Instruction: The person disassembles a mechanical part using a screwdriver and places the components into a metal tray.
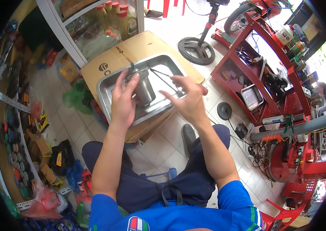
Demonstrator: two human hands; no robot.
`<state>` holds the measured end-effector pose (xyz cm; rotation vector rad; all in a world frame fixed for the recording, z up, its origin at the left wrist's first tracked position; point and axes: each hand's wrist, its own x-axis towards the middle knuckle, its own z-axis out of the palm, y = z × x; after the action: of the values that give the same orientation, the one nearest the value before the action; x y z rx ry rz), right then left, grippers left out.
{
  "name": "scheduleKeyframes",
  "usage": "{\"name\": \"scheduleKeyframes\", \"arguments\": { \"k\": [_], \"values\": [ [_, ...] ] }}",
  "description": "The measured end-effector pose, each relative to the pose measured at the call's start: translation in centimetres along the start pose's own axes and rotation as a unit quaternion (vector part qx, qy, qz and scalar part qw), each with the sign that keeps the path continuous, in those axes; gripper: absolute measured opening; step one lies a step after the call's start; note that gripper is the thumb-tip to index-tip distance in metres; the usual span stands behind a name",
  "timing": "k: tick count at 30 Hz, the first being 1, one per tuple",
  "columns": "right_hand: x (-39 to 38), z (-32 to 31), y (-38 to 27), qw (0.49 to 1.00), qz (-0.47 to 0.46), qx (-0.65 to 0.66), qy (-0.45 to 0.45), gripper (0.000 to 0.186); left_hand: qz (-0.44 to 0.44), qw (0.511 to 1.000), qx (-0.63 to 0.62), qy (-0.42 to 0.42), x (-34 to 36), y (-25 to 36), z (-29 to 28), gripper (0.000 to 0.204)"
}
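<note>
A shiny metal cylinder (145, 91) with a fitting and thin stem at its top is in my left hand (123, 98), whose fingers and thumb close round the upper end. It is tilted over a rectangular stainless steel tray (105, 101). My right hand (189, 96) hovers at the tray's right side, thumb and forefinger spread apart, slightly blurred. A thin dark rod (163, 79) slants across the tray between both hands. Some reddish thing shows at the right hand's outer edge; I cannot tell what it is.
The tray stands on a cardboard box (147, 42). Behind is a cabinet of bottles (122, 24). A red tool cart (244, 77) and a round-based stand (196, 51) are at right, with cables (261, 152) on the tiles. Shelves of goods (18, 154) line the left.
</note>
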<state>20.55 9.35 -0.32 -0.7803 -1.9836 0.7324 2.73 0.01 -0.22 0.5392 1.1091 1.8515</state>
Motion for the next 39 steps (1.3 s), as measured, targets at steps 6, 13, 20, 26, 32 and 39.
{"name": "scheduleKeyframes", "arguments": {
  "k": [6, 13, 20, 26, 32, 39],
  "values": [
    [-1.2, 2.4, -2.1, 0.966, 0.123, 0.157, -0.166, 0.081, 0.031, 0.997, 0.021, -0.063, -1.7, -0.3, 2.0, 0.078],
    [-0.8, 1.7, -2.1, 0.946, 0.137, 0.257, -0.141, 0.059, 0.119, 0.955, 0.234, -0.138, -2.1, 0.7, 1.5, 0.081],
    [-2.1, 1.8, -1.4, 0.920, 0.147, 0.289, -0.219, 0.053, 0.081, 0.955, 0.173, -0.226, -1.9, 1.9, 0.6, 0.071],
    [-2.4, 1.3, -1.6, 0.901, 0.176, 0.321, -0.232, 0.052, 0.100, 0.932, 0.229, -0.264, -1.9, 2.2, -0.1, 0.080],
    [-2.1, 0.9, -1.4, 0.952, 0.145, 0.225, -0.148, 0.053, 0.145, 0.928, 0.315, -0.137, -2.6, 2.0, 1.0, 0.071],
    [-1.7, 0.3, -1.8, 0.951, 0.193, 0.221, -0.093, 0.058, 0.150, 0.931, 0.314, -0.108, -3.6, 1.9, 1.4, 0.073]
  ]
}}
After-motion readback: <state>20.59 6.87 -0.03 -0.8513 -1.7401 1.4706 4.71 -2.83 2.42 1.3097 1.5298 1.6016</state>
